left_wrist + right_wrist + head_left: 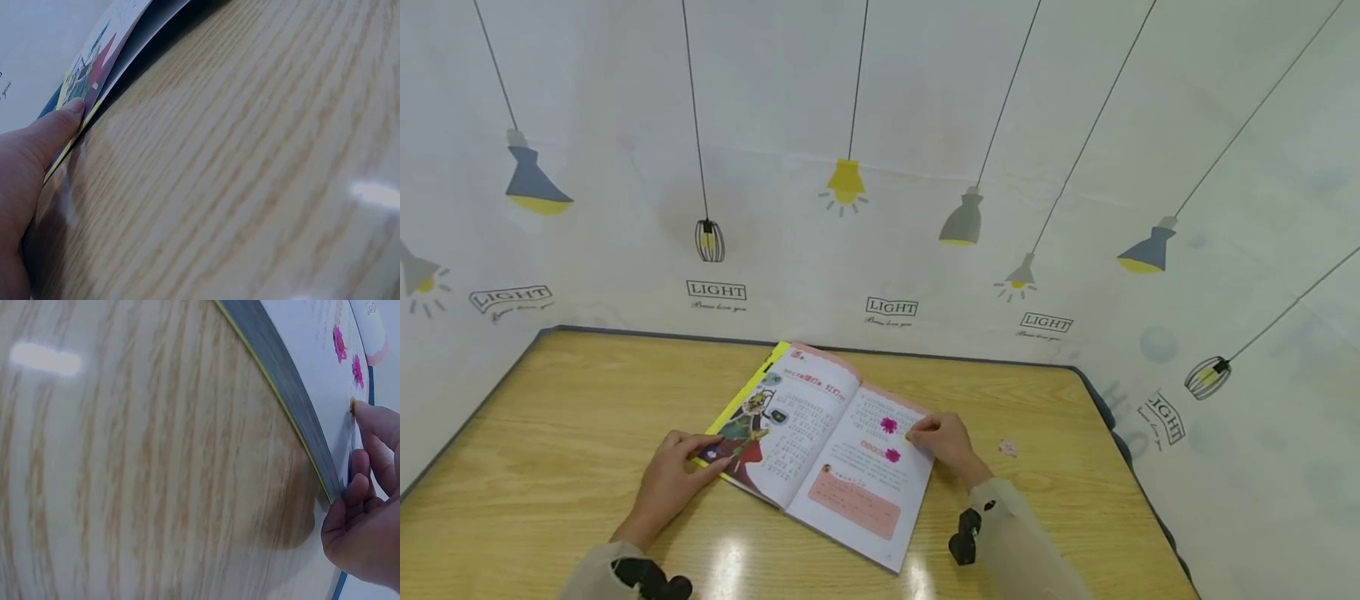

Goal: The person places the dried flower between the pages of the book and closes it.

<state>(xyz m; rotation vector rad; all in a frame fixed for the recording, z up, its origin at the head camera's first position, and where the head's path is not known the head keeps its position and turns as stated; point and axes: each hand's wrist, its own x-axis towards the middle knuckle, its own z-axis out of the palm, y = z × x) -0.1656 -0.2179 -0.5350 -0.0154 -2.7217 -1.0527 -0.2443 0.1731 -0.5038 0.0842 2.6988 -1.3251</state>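
An open book (820,425) lies tilted on the table, with a picture on its left page and text on its right page. My left hand (673,479) rests at the left page's lower corner. In the left wrist view its thumb (75,106) lies straight on the page; the other fingers are mostly hidden there. Over the right page's outer edge, my right hand (947,442) pinches a small yellow piece (352,405) between thumb and forefinger, its other fingers curled beside the edge. Two magenta flower-shaped pieces, an upper one (889,425) and a lower one (892,455), lie on that page.
A small pink patterned piece (1007,447) lies on the wooden table (587,400), right of my right hand. A pale wall covering (790,108) printed with hanging lamps rises behind the table and at its sides. Dark edging runs along the table's back.
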